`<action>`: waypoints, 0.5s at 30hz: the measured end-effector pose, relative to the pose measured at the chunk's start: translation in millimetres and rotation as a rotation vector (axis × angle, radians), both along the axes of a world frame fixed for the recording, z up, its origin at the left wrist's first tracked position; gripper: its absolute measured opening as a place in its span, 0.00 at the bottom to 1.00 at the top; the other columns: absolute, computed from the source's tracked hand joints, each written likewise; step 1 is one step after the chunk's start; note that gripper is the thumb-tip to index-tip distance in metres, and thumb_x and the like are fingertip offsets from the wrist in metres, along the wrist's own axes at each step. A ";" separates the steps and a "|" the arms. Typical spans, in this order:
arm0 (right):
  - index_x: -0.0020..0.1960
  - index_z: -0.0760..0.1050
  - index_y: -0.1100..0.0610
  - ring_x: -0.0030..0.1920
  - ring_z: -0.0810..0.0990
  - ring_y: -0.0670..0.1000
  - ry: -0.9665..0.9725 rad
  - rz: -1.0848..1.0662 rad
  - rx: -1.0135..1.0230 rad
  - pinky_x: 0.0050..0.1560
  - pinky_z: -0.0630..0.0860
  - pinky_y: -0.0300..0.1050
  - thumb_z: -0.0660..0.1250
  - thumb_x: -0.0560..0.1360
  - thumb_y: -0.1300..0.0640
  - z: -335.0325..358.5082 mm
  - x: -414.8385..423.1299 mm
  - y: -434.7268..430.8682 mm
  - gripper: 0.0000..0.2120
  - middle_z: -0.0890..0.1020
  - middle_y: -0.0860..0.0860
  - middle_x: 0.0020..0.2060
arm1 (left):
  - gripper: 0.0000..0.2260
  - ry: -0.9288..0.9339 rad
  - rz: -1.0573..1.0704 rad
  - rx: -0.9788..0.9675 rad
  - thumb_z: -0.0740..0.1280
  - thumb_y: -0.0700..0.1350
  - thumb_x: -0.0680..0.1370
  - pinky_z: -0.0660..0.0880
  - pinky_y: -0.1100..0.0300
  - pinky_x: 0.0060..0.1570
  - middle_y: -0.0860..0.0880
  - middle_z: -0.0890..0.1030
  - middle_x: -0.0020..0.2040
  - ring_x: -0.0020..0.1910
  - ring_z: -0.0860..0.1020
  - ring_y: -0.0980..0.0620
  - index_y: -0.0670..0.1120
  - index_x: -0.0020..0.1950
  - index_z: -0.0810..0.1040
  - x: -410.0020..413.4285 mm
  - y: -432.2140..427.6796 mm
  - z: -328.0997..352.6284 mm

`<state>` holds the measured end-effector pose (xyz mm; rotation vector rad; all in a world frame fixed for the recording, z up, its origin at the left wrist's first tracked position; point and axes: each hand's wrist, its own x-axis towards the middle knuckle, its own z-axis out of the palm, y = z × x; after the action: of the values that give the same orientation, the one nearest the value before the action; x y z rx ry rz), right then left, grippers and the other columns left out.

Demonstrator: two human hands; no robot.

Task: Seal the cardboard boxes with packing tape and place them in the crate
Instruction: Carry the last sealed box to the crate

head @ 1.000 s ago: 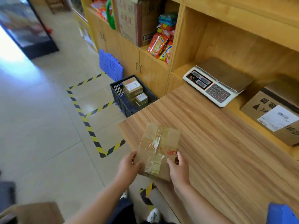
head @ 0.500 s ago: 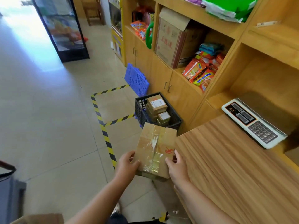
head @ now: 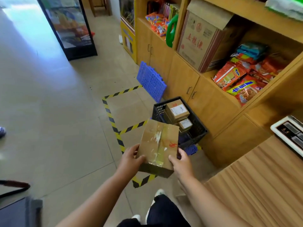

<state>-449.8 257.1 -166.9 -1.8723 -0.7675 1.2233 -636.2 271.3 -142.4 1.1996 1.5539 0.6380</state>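
both left hand and right hand grip a taped cardboard box with unreadable red mark.

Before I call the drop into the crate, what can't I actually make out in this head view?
All in the head view:
- The crate: its near corner and floor are hidden behind the held box; free room is unclear.
- The held box's underside: faces away, so any tape there is unseen.
- The crated boxes: label text is too small to read.
- The scale: cut off by the right edge.
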 end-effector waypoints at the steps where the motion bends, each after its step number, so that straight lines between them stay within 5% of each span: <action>1: 0.56 0.69 0.45 0.46 0.78 0.43 0.011 -0.010 -0.008 0.41 0.77 0.41 0.67 0.75 0.60 -2.7 0.1 13.4 0.15 0.77 0.39 0.45 | 0.24 0.004 -0.008 -0.010 0.68 0.44 0.76 0.75 0.50 0.60 0.49 0.72 0.62 0.60 0.73 0.52 0.48 0.70 0.68 -0.3 14.0 -1.7; 9: 0.55 0.70 0.52 0.46 0.79 0.48 0.080 -0.137 -0.044 0.41 0.77 0.44 0.70 0.73 0.58 -31.2 14.7 130.7 0.13 0.79 0.51 0.50 | 0.32 0.009 -0.113 -0.063 0.72 0.48 0.72 0.76 0.64 0.46 0.53 0.69 0.60 0.57 0.72 0.54 0.51 0.74 0.63 16.4 141.7 -19.5; 15: 0.49 0.69 0.52 0.43 0.82 0.50 0.175 -0.170 -0.051 0.35 0.79 0.42 0.73 0.70 0.60 -41.4 36.0 229.4 0.14 0.81 0.53 0.46 | 0.33 0.067 -0.123 -0.151 0.72 0.50 0.72 0.78 0.60 0.48 0.54 0.69 0.61 0.55 0.73 0.55 0.54 0.74 0.62 39.6 256.5 -24.3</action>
<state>-413.8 486.4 -208.3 -1.8029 -0.4765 1.2871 -596.6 527.8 -166.7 1.2014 1.5424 0.3965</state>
